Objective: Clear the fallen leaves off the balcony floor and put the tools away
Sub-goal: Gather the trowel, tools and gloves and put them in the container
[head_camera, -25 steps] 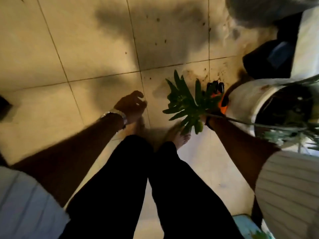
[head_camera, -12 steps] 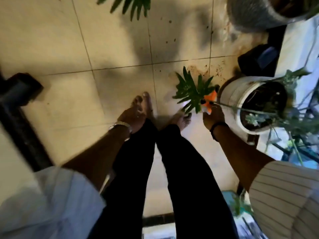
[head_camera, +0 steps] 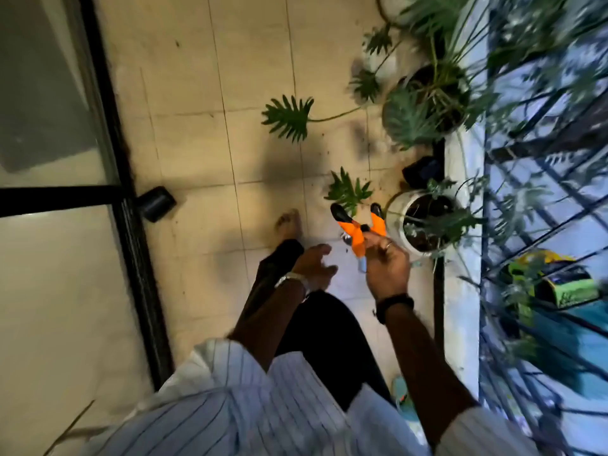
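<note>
Right hand grips the orange shears, left hand hangs with fingers spread; a cut leaf lies on the floor, probably next to be picked up

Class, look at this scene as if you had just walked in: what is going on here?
A person stands barefoot on a tiled balcony floor beside potted plants. The right hand grips orange-handled pruning shears, handles spread apart. The left hand hangs beside it, fingers loosely curled, holding nothing. One cut leaf lies on the tiles just ahead, next to a white pot, not yet picked up.
</note>
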Demonstrator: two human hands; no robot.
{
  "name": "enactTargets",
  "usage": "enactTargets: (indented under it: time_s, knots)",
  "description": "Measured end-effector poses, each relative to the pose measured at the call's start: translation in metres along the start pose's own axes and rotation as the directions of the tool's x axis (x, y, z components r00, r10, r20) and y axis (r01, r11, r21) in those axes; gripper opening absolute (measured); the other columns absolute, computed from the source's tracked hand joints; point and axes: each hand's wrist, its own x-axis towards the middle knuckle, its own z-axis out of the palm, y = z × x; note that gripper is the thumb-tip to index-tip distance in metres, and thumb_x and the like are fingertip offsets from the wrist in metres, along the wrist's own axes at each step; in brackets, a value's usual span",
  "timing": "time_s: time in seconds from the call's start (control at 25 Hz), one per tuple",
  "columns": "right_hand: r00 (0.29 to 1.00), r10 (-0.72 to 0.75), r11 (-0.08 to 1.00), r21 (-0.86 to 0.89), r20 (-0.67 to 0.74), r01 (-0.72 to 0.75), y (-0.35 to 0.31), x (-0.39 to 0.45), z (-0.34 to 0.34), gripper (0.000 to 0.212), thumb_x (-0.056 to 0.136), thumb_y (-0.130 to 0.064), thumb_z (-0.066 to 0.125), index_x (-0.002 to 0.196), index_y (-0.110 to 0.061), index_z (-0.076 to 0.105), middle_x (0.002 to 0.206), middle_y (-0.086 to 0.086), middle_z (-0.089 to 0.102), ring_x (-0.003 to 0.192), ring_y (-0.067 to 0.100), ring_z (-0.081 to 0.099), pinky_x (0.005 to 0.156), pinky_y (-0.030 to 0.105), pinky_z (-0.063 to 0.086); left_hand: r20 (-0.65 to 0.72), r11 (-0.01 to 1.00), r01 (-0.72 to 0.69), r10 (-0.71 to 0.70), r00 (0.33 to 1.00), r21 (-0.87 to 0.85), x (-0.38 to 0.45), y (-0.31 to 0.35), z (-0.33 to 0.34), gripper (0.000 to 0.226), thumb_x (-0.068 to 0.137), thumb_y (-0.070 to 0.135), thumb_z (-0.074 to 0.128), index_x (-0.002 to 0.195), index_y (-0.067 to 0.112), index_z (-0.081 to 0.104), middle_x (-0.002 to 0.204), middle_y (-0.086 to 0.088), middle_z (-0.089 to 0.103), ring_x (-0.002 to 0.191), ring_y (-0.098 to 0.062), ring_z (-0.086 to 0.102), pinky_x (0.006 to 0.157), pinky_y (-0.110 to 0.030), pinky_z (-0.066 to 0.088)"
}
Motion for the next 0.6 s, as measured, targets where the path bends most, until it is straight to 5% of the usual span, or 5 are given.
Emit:
enactTargets:
  time_s: [0.08,0.16,0.28,0.44,0.6]
  knots:
    - [0.998,-0.057,0.989,0.137,0.018,0.054,-0.024,-0.024,-0.014,0.028,0.094,0.006,0.052,0.109,-0.006,0.073,0.104,0.008,0.073,0.095,0.019,0.067,0.09,0.03,0.053,-0.032,0.99,-0.143,0.142,0.989,-0.019,-0.027,0.01,0.0,0.073,0.081,0.032,0.081,0.143,0.012,0.05,0.136,-0.005,0.056,0.104,-0.006,0.064,0.091,-0.02,0.047]
    - [0.993,-0.116,0.937,0.334,0.018,0.103,-0.042,-0.043,-0.024,0.025,0.095,0.005,0.055,0.107,-0.007,0.072,0.101,0.002,0.075,0.092,0.009,0.069,0.086,0.023,0.054,-0.08,0.969,-0.238,0.233,0.969,-0.066,-0.049,0.023,-0.002,0.073,0.072,0.039,0.085,0.135,0.013,0.057,0.126,-0.001,0.062,0.115,-0.017,0.06,0.095,-0.024,0.047]
    - [0.977,-0.204,0.862,0.486,0.068,0.146,-0.061,-0.063,-0.036,0.023,0.087,-0.017,0.074,0.105,-0.002,0.073,0.113,0.016,0.071,0.106,0.021,0.067,0.098,0.032,0.053,-0.272,0.952,-0.305,0.301,0.914,0.026,-0.078,0.047,-0.005,0.061,0.078,0.054,0.071,0.119,0.01,0.066,0.111,-0.001,0.068,0.103,-0.02,0.062,0.09,-0.03,0.047]
    - [0.948,-0.311,0.82,0.525,0.073,0.228,-0.079,-0.099,-0.062,0.024,0.092,0.0,0.063,0.106,-0.015,0.076,0.115,0.004,0.074,0.116,0.02,0.065,0.1,0.038,0.053,-0.494,0.907,-0.408,0.307,0.813,-0.108,-0.092,0.046,-0.003,0.045,0.088,0.051,0.054,0.103,0.012,0.07,0.095,-0.014,0.072,0.091,-0.034,0.068,0.082,-0.048,0.056]
    - [0.949,-0.315,0.79,0.557,0.008,0.257,-0.082,-0.113,-0.077,0.035,0.095,0.006,0.054,0.115,-0.018,0.068,0.113,-0.005,0.071,0.105,0.004,0.067,0.093,0.025,0.053,-0.546,0.775,-0.527,0.289,0.787,-0.348,-0.162,0.068,-0.009,0.036,0.095,0.036,0.058,0.097,0.001,0.066,0.084,-0.012,0.068,0.075,-0.021,0.062,0.073,-0.046,0.054]
